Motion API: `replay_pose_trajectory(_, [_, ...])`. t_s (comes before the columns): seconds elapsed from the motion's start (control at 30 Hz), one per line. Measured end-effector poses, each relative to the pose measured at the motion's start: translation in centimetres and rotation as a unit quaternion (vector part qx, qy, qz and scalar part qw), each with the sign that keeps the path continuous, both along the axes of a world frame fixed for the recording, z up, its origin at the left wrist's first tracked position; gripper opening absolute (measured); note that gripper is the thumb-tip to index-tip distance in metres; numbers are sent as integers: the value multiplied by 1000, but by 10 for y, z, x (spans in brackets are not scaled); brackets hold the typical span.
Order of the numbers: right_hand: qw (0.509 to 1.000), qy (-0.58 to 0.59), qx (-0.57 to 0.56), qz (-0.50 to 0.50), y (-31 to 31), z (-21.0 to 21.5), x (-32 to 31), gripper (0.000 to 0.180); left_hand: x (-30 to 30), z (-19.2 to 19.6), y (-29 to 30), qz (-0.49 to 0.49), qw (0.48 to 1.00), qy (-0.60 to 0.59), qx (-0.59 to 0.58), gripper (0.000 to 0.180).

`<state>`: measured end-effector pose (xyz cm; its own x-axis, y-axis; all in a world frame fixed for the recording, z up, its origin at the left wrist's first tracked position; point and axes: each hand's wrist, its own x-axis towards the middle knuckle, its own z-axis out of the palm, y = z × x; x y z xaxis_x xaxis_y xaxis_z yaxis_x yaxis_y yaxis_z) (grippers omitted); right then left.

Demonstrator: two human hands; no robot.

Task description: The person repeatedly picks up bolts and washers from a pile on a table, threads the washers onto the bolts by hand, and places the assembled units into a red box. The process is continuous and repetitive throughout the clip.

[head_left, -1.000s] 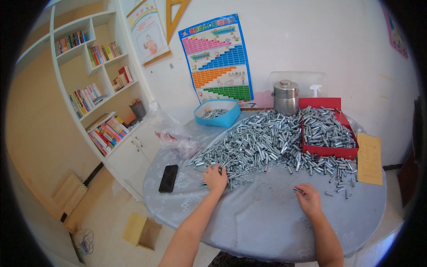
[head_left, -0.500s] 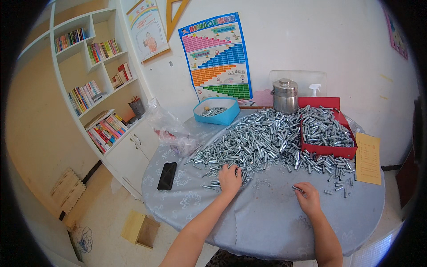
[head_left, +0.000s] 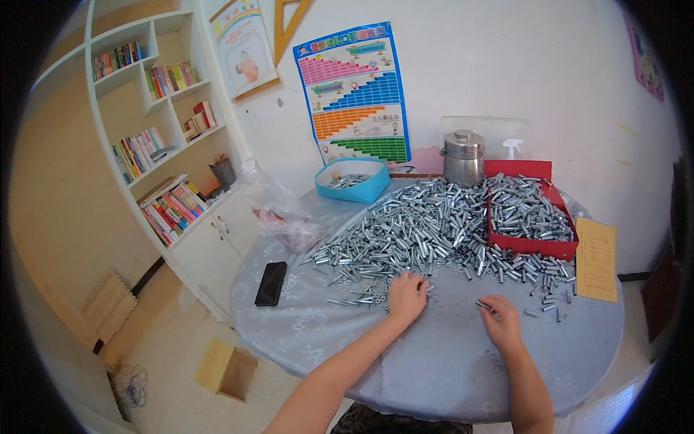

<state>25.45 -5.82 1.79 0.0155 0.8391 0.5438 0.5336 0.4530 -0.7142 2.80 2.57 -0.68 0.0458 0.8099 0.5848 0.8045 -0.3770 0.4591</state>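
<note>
A large heap of shiny metal sleeves covers the back and middle of the table. At the heap's front edge my left hand reaches down with its fingers bent together; what they hold, if anything, is hidden. Small metal rings lie scattered around those fingertips. To the right, my right hand pinches one metal sleeve between thumb and fingers, just above the tablecloth. A red box filled with sleeves stands behind it.
A light-blue bin with metal parts, a steel canister and a spray bottle stand at the back. Left lie a phone and a clear plastic bag. A yellow paper lies right. A wooden stool stands on the floor.
My left hand has moved right along the front of the heap, away from the loose sleeves at the left. My right hand stays in place, still pinching its sleeve.
</note>
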Motion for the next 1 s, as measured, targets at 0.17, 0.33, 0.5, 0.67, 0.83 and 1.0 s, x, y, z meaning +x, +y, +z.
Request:
replay_pose_trajectory(0.17, [1000, 6, 5, -17, -1, 3, 8, 18, 38, 6, -11, -87, 996, 2, 5, 16])
replay_pose_trajectory(0.33, [999, 19, 8, -29, 1, 2, 12, 19, 69, 3, -14, -142, 989, 40, -18, 16])
replay_pose_trajectory(0.5, [997, 33, 6, -63, 4, -3, 15, 19, 84, 8, -16, -178, 980, 81, -33, 19])
replay_pose_trajectory(0.67, [998, 28, 5, -63, 8, -9, 20, 20, 94, 12, -30, -260, 957, 127, -23, 36])
replay_pose_trajectory(0.83, [998, 27, -11, -60, 9, -9, 22, 20, 79, 14, -26, -265, 957, 82, 90, 45])
replay_pose_trajectory(1.0, [998, 27, -7, -61, 7, -8, 23, 20, -20, 38, 5, -51, 984, 58, -158, 54])
